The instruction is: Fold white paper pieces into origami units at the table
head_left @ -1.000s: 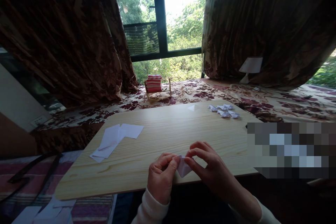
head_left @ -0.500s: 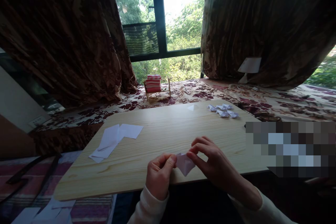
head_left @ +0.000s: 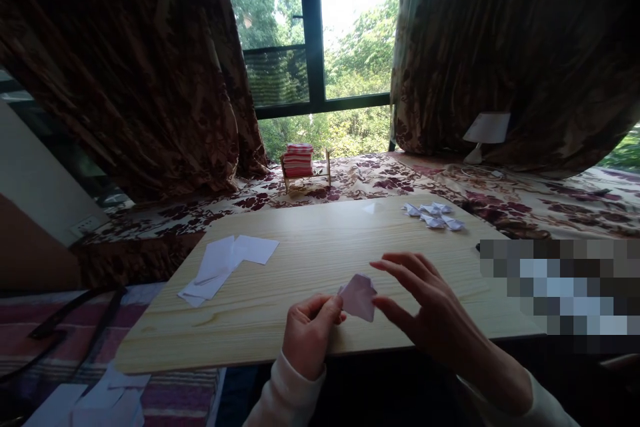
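Note:
Pinched between the thumb and fingers of my left hand [head_left: 313, 327] is a small folded piece of white paper [head_left: 359, 297], held above the table's near edge. My right hand [head_left: 425, 293] is just to the right of it, thumb and fingers spread apart. Its thumb tip is at the paper's right edge; whether it touches I cannot tell. Several small folded paper shapes [head_left: 434, 215] sit in a group at the far right of the table. Flat white sheets [head_left: 217, 267] overlap on the table's left side.
The light wooden table [head_left: 310, 227] has rounded corners. More loose paper [head_left: 107, 400] lies on the striped cloth at lower left. Behind the table, a small rack with folded red-striped cloth [head_left: 299, 161] and a white lamp [head_left: 487, 128] stand on the flowered cover before the window.
My right hand has let go of the paper and opened, its fingers now spread to the right. In my left hand the folded paper has turned. The view has shifted slightly.

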Tool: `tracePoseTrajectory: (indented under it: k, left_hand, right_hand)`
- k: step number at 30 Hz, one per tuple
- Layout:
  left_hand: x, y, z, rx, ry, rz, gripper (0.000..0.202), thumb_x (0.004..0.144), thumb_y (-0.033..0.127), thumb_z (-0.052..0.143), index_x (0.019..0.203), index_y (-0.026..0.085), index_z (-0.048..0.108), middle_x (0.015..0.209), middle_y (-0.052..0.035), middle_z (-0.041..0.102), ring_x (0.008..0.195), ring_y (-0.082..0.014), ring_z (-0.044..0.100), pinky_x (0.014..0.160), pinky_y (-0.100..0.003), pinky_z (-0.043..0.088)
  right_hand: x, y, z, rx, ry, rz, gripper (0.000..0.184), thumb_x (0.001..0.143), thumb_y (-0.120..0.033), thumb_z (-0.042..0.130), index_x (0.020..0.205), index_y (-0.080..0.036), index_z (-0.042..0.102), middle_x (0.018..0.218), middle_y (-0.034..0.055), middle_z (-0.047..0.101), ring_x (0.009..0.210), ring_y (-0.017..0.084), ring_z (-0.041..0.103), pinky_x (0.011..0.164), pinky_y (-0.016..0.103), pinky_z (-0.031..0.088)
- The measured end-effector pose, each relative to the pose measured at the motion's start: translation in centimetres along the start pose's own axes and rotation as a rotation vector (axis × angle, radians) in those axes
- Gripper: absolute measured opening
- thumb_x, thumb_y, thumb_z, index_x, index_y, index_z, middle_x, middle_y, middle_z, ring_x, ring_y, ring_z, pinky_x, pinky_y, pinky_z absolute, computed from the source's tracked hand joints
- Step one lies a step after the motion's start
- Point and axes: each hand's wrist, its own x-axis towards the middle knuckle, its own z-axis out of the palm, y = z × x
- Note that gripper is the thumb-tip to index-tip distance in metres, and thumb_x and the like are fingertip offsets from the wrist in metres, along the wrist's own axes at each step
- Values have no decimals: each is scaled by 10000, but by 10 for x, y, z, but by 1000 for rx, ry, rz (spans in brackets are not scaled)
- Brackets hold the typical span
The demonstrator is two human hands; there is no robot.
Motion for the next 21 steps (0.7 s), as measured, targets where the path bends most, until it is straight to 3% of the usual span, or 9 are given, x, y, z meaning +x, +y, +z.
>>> tracePoseTrajectory:
  k: [2, 8, 21]
  left_hand:
    - [2, -4, -1, -77, 18, -61, 310, 658, 433, 701, 626, 125, 702, 556, -32, 614, 592, -155, 560, 631, -257, 442]
    - [5, -7, -4, -135, -1, -78, 316, 642, 431, 710, 580, 125, 666, 533, -19, 588, 578, -147, 572, 644, -266, 472]
    - [4, -3, -1, -82, -17, -74, 268, 669, 376, 688, 713, 117, 739, 581, -46, 654, 596, -162, 596, 656, -271, 480]
  right_hand:
    - [-9, -4, 3, -28, -10, -62, 501, 795, -317, 650, 1261, -226, 492, 1117, 117, 556, 1009, 266, 524, 810, 406, 461]
    - [-13, -16, 15, -11, -34, -199, 392, 842, -48, 513, 1161, -270, 561, 952, 52, 601, 839, 181, 543, 736, 329, 433]
    - [-4, -23, 13, -38, -44, -167, 189, 883, -119, 490, 887, -227, 645, 810, 41, 605, 742, 168, 501, 684, 316, 386]
